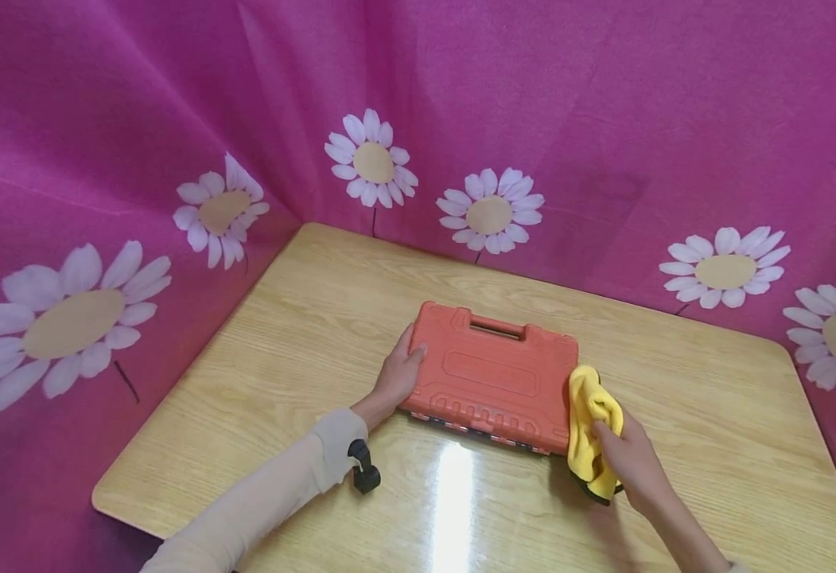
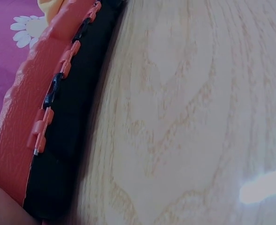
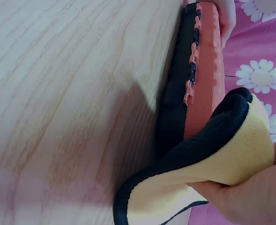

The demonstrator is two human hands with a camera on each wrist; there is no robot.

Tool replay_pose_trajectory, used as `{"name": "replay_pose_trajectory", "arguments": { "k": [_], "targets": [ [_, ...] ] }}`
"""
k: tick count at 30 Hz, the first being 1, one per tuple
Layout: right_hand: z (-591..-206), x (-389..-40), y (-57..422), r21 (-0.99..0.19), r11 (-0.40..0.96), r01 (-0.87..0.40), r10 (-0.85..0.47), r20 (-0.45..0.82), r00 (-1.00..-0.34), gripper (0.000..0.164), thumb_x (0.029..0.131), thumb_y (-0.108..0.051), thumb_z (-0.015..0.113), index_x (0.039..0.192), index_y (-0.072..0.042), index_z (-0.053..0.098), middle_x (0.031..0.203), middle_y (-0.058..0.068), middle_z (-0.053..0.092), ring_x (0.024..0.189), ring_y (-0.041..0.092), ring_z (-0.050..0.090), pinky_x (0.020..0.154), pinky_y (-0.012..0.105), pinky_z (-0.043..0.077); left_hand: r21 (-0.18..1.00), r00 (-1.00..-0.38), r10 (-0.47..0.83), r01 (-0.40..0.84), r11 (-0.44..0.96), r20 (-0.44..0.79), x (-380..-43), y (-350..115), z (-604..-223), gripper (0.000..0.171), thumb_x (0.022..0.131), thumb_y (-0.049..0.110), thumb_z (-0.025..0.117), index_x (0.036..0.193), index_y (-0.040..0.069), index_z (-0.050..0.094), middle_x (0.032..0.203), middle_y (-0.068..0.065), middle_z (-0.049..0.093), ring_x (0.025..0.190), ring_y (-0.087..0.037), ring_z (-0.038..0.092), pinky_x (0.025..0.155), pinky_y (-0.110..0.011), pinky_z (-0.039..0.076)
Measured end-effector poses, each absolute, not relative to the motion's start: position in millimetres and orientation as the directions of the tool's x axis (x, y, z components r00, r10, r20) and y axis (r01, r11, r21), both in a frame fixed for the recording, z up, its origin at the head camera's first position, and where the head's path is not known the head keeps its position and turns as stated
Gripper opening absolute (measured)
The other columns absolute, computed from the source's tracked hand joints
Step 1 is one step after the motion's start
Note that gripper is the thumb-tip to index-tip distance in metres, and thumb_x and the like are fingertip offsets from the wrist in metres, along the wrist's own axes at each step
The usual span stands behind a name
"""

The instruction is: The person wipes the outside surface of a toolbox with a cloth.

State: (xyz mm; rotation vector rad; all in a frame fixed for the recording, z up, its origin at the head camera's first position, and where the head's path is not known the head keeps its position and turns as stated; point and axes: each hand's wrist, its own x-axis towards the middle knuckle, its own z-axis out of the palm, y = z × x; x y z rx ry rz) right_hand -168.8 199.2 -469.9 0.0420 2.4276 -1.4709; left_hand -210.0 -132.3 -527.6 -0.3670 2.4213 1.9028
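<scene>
A closed red plastic carrying case [image 1: 492, 374] with a black lower half lies flat on the table, its handle side away from me. My left hand [image 1: 398, 372] grips the case's left side, thumb over the lid; its other fingers are mostly hidden. At the right side, my right hand [image 1: 631, 458] holds a bunched yellow cloth [image 1: 584, 414] with black edging, which touches the case's right edge. In the right wrist view the thumb presses into the cloth [image 3: 241, 145]. Red and black hinge pieces [image 2: 67, 61] run along the near edge in the left wrist view.
The wood-grain table [image 1: 303, 318] has rounded corners and a bright light reflection in front of the case. A pink curtain [image 1: 575, 95] with white daisies surrounds its back and sides. A black strap clip [image 1: 366, 469] sits on the left wrist.
</scene>
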Motion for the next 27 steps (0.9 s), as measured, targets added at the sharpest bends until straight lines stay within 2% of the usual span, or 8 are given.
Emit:
{"name": "replay_pose_trajectory", "arguments": {
  "k": [7, 16, 23, 27],
  "targets": [
    [-468.2, -163.1, 198.1, -0.858, 0.474, 0.201, -0.121, -0.289, -0.949, 0.033, 0.102, -0.004, 0.040, 0.132, 0.009, 0.040, 0.097, 0.017, 0.057, 0.077, 0.017, 0.061, 0.062, 0.032, 0.055, 0.945, -0.967, -0.169, -0.228, 0.233, -0.191, -211.2, -133.2, -528.0, 0.059, 0.108, 0.029, 0.039, 0.161, 0.012, 0.019, 0.162, -0.009, 0.027, 0.148, -0.027, 0.022, 0.118, -0.045, 0.018],
    [-465.6, -162.8, 202.5, -0.861, 0.454, 0.230, -0.115, -0.313, -0.943, 0.032, 0.101, -0.001, 0.039, 0.131, 0.012, 0.039, 0.094, 0.012, 0.059, 0.076, 0.013, 0.061, 0.063, 0.030, 0.055, 0.945, -0.971, -0.149, -0.218, 0.242, -0.186, -211.6, -134.1, -528.3, 0.060, 0.108, 0.030, 0.039, 0.161, 0.013, 0.018, 0.162, -0.009, 0.026, 0.148, -0.027, 0.021, 0.119, -0.046, 0.018],
    [-454.6, -157.8, 198.9, -0.884, 0.423, 0.198, -0.115, -0.269, -0.956, 0.029, 0.101, 0.000, 0.039, 0.128, 0.012, 0.042, 0.094, 0.010, 0.058, 0.077, 0.013, 0.061, 0.065, 0.030, 0.055, 0.947, -0.972, -0.139, -0.216, 0.239, -0.187, -211.7, -134.3, -527.8, 0.060, 0.108, 0.029, 0.039, 0.161, 0.013, 0.017, 0.163, -0.009, 0.025, 0.148, -0.027, 0.021, 0.119, -0.045, 0.017],
    [-444.7, -155.4, 186.2, -0.915, 0.361, 0.183, -0.134, -0.245, -0.960, 0.027, 0.102, -0.003, 0.038, 0.125, 0.011, 0.043, 0.093, 0.010, 0.059, 0.077, 0.014, 0.063, 0.064, 0.031, 0.056, 0.947, -0.973, -0.140, -0.214, 0.239, -0.184, -211.1, -134.0, -527.0, 0.060, 0.108, 0.029, 0.039, 0.161, 0.013, 0.018, 0.163, -0.008, 0.025, 0.148, -0.026, 0.021, 0.119, -0.045, 0.017]
  ]
}}
